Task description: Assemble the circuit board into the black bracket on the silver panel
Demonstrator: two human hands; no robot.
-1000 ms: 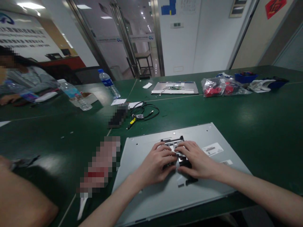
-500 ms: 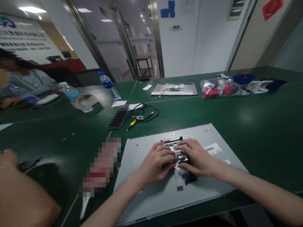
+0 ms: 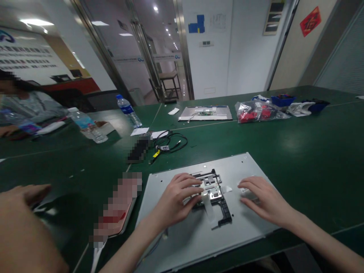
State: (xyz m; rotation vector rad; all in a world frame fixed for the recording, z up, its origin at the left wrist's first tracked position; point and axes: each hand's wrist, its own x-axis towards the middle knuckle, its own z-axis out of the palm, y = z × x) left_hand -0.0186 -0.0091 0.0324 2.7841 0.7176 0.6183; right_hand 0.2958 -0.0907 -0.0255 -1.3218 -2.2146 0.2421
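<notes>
A grey metal display panel [image 3: 250, 227] lies back-up on the green table [image 3: 313, 151] in front of me. At its middle sits a black frame with a small circuit board [image 3: 214, 193] and a pale ribbon strip. My left hand [image 3: 176, 197] rests with bent fingers on the board's left side, fingertips touching it. My right hand [image 3: 263, 199] lies to the right of the frame, fingers stretched out flat on the panel over a white label.
A coiled black cable [image 3: 167, 143] and a dark block [image 3: 138, 149] lie beyond the panel. A second panel [image 3: 206, 113], a bag of red parts [image 3: 256, 112] and two water bottles [image 3: 88, 125] stand farther back. Another person's arm [image 3: 25, 231] reaches in at lower left.
My right hand has left the board and moved right onto the bare panel, fingers spread. The left hand stays on the board. The view has tilted slightly.
</notes>
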